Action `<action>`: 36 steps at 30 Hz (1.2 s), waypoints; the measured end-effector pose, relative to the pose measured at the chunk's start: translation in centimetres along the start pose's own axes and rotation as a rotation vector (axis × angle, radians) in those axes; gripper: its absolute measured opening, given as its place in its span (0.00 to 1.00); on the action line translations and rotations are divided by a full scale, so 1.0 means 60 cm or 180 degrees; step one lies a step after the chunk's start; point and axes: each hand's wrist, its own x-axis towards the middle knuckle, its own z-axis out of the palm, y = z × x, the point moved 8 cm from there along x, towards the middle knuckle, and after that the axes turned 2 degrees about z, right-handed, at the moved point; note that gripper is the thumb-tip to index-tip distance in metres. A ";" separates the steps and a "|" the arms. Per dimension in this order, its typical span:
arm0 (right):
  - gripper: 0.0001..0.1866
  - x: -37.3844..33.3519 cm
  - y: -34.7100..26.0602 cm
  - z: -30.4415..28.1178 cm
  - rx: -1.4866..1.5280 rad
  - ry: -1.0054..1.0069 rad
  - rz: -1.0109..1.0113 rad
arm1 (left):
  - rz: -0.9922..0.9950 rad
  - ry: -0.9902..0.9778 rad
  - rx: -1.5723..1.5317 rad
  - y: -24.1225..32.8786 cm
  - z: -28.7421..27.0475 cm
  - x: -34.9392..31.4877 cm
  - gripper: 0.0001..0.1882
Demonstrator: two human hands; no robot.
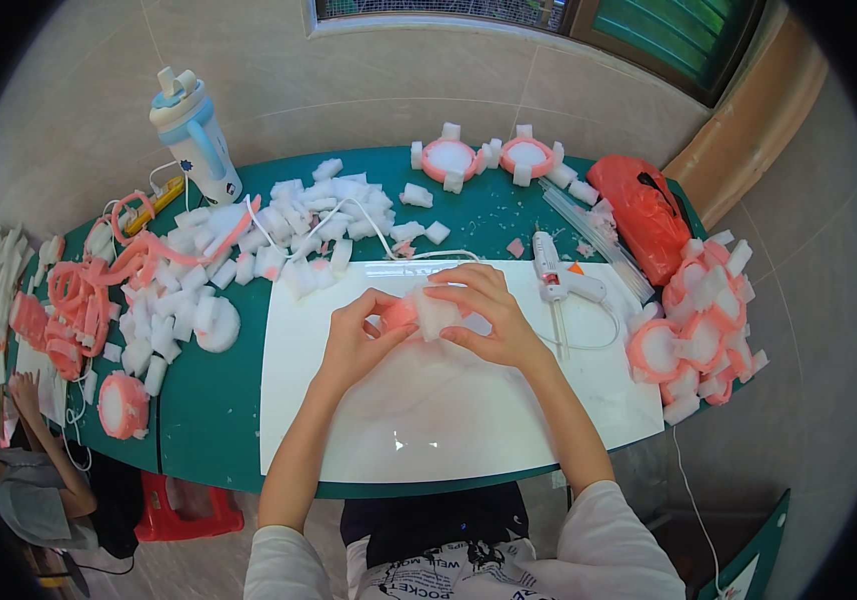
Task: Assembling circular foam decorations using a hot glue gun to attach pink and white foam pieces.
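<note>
While a pink-and-white foam piece [435, 314] is held at the centre of the frame, above a white board [399, 430], it is grasped on its pink side by the left hand [357, 335] and on its white side by the right hand [492, 315]. On the worktop [204, 440], white foam blocks [299, 215] are heaped at the upper left, a white glue gun [549, 268] is seen right of centre, and pink-and-white foam rings [699, 342] are piled at the right.
</note>
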 end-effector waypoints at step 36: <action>0.26 0.058 -0.028 -0.015 -0.0727 -0.0879 0.0087 | -0.0036 0.0093 0.0067 -0.005 0.001 0.001 0.13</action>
